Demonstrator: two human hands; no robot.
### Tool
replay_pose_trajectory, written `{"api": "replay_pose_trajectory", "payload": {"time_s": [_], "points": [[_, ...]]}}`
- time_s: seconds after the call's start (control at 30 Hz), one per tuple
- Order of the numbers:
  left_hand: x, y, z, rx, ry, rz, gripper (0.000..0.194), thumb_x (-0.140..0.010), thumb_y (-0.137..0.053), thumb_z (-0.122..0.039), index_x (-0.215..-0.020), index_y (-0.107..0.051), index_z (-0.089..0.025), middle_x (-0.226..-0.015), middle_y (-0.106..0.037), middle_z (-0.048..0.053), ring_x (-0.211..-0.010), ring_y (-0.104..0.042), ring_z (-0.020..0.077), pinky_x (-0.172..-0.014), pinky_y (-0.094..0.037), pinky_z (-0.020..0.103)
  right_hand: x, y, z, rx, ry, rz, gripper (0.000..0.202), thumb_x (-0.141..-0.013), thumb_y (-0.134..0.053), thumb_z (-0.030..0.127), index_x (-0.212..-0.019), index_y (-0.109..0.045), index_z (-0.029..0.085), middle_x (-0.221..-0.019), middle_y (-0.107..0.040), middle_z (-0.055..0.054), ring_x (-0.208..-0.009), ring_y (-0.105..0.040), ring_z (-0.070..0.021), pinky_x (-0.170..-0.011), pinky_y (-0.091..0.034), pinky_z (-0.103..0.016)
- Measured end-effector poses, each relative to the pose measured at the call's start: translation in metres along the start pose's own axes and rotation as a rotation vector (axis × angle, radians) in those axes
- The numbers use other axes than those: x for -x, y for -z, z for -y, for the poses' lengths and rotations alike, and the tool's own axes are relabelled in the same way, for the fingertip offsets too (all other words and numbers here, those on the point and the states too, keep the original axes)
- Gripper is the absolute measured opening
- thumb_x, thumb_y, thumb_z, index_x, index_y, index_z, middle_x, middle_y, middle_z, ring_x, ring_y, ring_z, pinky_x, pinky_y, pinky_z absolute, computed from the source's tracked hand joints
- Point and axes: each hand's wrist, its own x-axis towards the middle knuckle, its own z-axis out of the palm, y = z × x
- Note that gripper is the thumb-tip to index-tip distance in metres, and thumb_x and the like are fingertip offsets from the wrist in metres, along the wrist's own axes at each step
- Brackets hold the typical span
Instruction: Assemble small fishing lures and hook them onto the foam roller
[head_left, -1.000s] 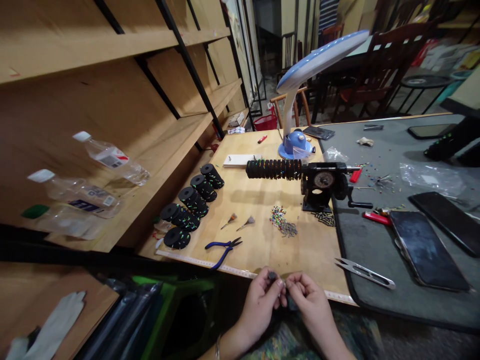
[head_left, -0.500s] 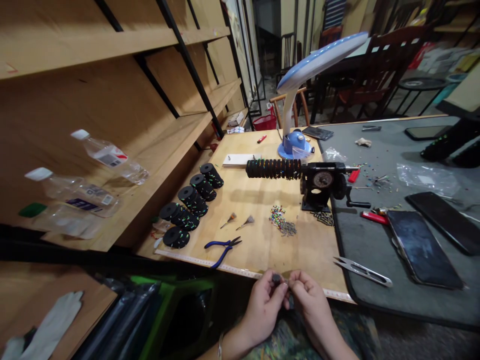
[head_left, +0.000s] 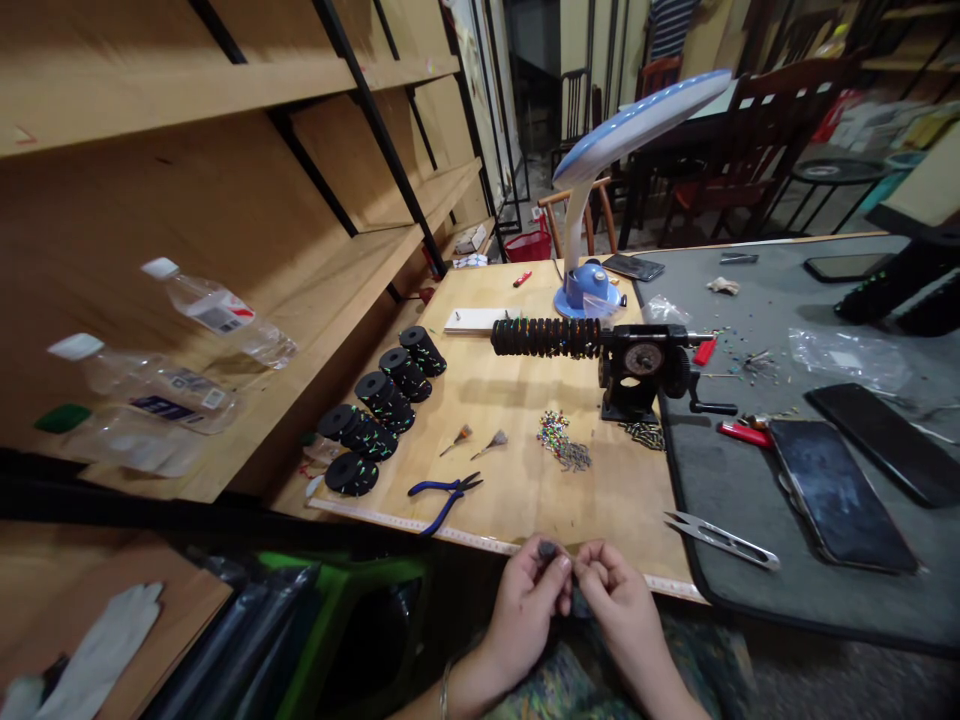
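Observation:
At the table's front edge my left hand (head_left: 526, 603) is closed on a small dark grey piece (head_left: 548, 550), whose rounded end shows above the fingers; its kind I cannot make out. My right hand (head_left: 616, 592) is pinched close beside it, fingertips nearly touching the left ones, and what it grips is too small to see. Beyond the hands lies a pile of small multicoloured beads with thin metal stems (head_left: 562, 440). Blue-handled pliers (head_left: 444, 497) lie open to the left. Two small feathery tufts (head_left: 495, 442) rest between pliers and pile.
A black hand-crank winder (head_left: 637, 365) carries a row of black discs (head_left: 547, 338). Black foam spools (head_left: 352, 474) line the left edge. On the grey mat (head_left: 727, 470) are thread snips (head_left: 721, 540) and a phone (head_left: 840, 495). A blue-white lamp (head_left: 585, 285) stands behind.
Both hands stay at the table edge, with slight finger movement. The dark piece in my left hand has tilted and shifted slightly left. The view has shifted a little.

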Motion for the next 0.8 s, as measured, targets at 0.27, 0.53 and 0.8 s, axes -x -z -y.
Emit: {"api": "replay_pose_trajectory", "payload": {"time_s": [0.27, 0.53, 0.8], "points": [[0.001, 0.006, 0.005, -0.151, -0.142, -0.029, 0.026, -0.087, -0.059, -0.042, -0.077, -0.054, -0.018, -0.065, -0.049, -0.003, -0.057, -0.043, 0.0106, -0.053, -0.035, 0.022, 0.000, 0.015, 0.001, 0.296, 0.128, 0.022, 0.037, -0.077, -0.062, 0.051, -0.072, -0.065, 0.015, -0.053, -0.047, 0.005, -0.049, -0.040, -0.0102, -0.048, -0.034, -0.022], [0.001, 0.008, 0.003, -0.266, -0.166, 0.024, 0.022, -0.090, -0.055, -0.037, -0.079, -0.054, -0.018, -0.066, -0.052, -0.001, -0.056, -0.046, 0.0114, -0.054, -0.037, 0.023, -0.002, 0.015, 0.002, 0.337, 0.118, -0.015, 0.027, -0.070, -0.067, 0.043, -0.063, -0.063, 0.017, -0.045, -0.034, 0.010, -0.043, -0.031, -0.0086, -0.045, -0.026, -0.022], [0.001, 0.000, 0.004, -0.081, -0.074, 0.060, 0.034, -0.082, -0.063, -0.048, -0.076, -0.048, -0.018, -0.066, -0.052, -0.003, -0.052, -0.049, 0.0086, -0.051, -0.040, 0.021, -0.005, 0.014, -0.007, 0.013, -0.064, -0.072, 0.036, -0.060, -0.076, 0.051, -0.063, -0.060, 0.018, -0.050, -0.056, 0.004, -0.046, -0.047, -0.0122, -0.049, -0.036, -0.024]]}}
